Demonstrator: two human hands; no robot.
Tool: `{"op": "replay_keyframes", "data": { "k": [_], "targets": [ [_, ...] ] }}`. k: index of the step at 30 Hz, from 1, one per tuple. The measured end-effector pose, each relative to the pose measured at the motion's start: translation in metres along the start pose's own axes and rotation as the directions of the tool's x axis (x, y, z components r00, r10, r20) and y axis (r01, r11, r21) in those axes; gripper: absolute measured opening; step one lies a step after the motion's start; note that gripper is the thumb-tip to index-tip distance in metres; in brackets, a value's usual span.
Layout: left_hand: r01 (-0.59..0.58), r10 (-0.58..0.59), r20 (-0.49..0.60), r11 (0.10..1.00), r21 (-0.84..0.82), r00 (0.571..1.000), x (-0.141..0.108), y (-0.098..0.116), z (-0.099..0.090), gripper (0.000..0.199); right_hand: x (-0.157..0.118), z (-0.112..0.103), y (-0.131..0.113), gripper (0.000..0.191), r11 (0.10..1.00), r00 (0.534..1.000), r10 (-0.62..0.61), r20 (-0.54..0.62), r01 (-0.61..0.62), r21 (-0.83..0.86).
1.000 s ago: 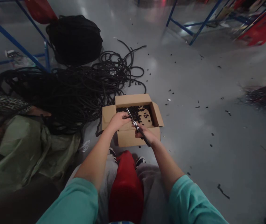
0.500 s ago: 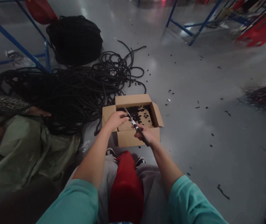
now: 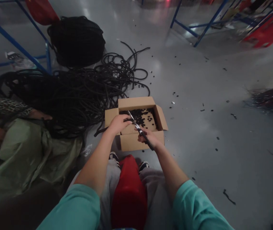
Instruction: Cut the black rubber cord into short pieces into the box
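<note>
Over an open cardboard box (image 3: pixel 136 142), my left hand (image 3: pixel 119 123) is closed on a black cord (image 3: pixel 127 119) that pokes out past its fingertips. My right hand (image 3: pixel 150 137) grips a pair of scissors (image 3: pixel 139 129) with dark handles. The thin metal blades point up and left, right beside the cord's end and my left fingertips. Whether they touch the cord is too small to tell. Many short black cut pieces (image 3: pixel 141 117) lie in the box below. Part of the cord's length is hidden behind my left hand and wrist.
A tangled heap of black cord (image 3: pixel 79 92) spreads to the left, with a large black coil (image 3: pixel 77 41) behind it. A co-worker's hand (image 3: pixel 40 114) is at the heap's near edge. Blue metal frames (image 3: pixel 186 27) stand at the back. Small black scraps dot the grey floor.
The stretch of black cord left of my wrist has shifted slightly up and left. My hands and the scissors have barely moved. The co-worker's arm at the left has moved a little.
</note>
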State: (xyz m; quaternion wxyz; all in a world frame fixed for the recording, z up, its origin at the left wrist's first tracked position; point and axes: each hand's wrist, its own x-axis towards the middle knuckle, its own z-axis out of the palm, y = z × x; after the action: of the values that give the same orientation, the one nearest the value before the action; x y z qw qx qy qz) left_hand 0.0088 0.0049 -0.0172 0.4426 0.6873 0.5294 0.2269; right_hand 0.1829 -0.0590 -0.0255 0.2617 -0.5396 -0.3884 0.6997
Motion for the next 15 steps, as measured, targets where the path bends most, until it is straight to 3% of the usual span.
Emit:
{"op": "replay_keyframes", "data": {
  "k": [6,15],
  "targets": [
    [0.105,-0.087,0.090,0.969,-0.224,0.992,0.0004,-0.0011,0.0065,0.012,0.0015,0.0005,-0.0003,0.054,0.999,0.999,-0.044,-0.019,0.044,-0.018],
    [0.109,-0.075,0.128,0.950,-0.292,0.989,0.0003,-0.0085,-0.0010,0.021,-0.0014,0.0037,0.0001,0.051,0.999,1.000,-0.017,-0.026,0.016,-0.035]
  ]
}}
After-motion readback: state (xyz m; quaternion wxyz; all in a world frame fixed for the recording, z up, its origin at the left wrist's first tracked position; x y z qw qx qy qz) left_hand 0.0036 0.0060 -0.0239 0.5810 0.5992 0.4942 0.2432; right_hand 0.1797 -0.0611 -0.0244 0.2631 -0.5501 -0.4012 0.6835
